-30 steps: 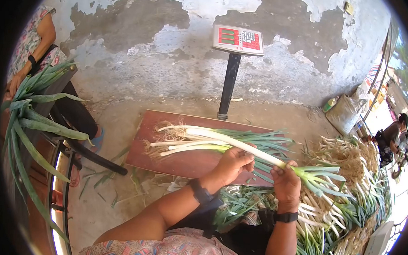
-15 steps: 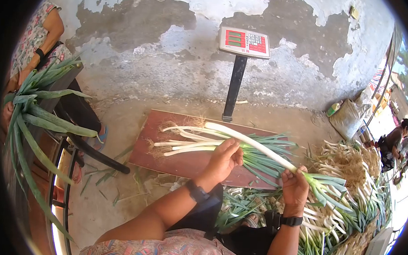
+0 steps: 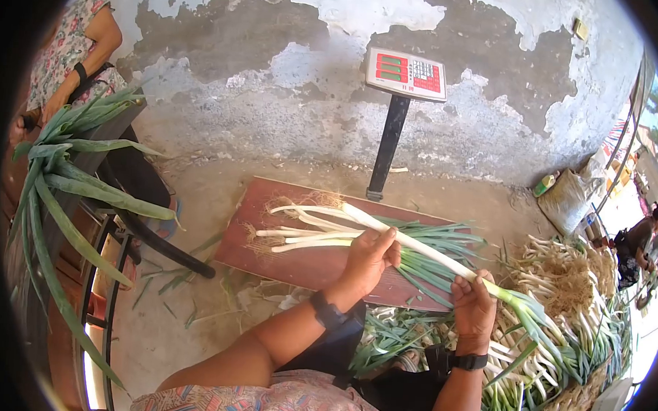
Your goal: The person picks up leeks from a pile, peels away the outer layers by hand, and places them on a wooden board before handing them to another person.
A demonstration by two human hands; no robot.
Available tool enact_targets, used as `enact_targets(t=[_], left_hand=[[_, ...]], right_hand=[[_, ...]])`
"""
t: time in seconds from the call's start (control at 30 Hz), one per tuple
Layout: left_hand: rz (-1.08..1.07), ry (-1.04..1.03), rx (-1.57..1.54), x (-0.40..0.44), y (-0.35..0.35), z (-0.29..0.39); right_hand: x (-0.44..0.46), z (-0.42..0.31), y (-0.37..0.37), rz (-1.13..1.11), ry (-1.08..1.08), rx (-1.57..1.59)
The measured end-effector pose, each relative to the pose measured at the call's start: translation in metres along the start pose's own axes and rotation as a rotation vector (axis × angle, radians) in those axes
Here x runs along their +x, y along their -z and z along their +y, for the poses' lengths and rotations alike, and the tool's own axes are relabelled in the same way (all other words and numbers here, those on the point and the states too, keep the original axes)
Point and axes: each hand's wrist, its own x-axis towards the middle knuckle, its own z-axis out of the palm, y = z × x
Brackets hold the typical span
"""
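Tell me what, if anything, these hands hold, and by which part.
A leek: the right hand holds it near where white turns green; the left hand is at its white stalk, grip unclear.

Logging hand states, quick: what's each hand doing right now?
Left hand: curled at the held leek's white shaft; whether its grip is closed on it cannot be told.
Right hand: closed, holding that leek near its green leaves.

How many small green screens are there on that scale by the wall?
3, stacked on the left half of its panel: a top screen, a middle screen and a bottom screen. None looks hidden.
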Motion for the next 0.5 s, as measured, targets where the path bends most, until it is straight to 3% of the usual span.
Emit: enact_targets(t=[0.5], left_hand=[[0.106,-0.136,-0.053,0.007,0.018,0.019]], right_hand=[[-0.001,-0.006,0.004,0.018,0.064,-0.035]])
